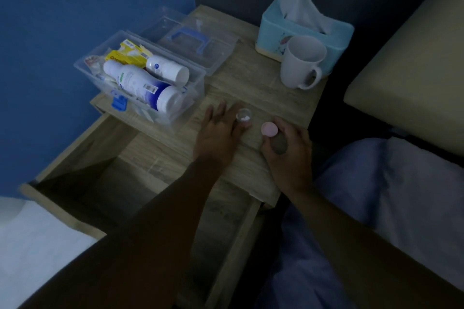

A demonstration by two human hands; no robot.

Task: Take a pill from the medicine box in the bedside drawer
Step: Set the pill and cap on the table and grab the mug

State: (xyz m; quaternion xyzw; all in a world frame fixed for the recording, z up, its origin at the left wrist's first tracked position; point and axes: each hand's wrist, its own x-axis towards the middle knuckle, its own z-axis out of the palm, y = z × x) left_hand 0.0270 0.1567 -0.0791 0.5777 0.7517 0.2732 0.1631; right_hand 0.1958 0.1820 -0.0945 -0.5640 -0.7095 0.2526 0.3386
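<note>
A small clear pill vial (pixel 243 116) stands uncapped on the bedside table top, with white pills visible inside. My left hand (pixel 218 130) rests beside it, thumb and forefinger around the vial. My right hand (pixel 286 148) holds the pink cap (pixel 269 129) at its fingertips, just right of the vial. The clear medicine box (pixel 190 75) sits open at the table's left, filled with white bottles and yellow packets. Its clear lid (pixel 193 37) with a blue handle lies behind it. The bedside drawer (pixel 140 183) is pulled out below and looks bare.
A white mug (pixel 300 63) stands at the back right in front of a teal tissue box (pixel 303 25). A bed with a cream headboard (pixel 411 57) and pale bedding (pixel 391 195) lies to the right. A blue wall (pixel 75 20) is to the left.
</note>
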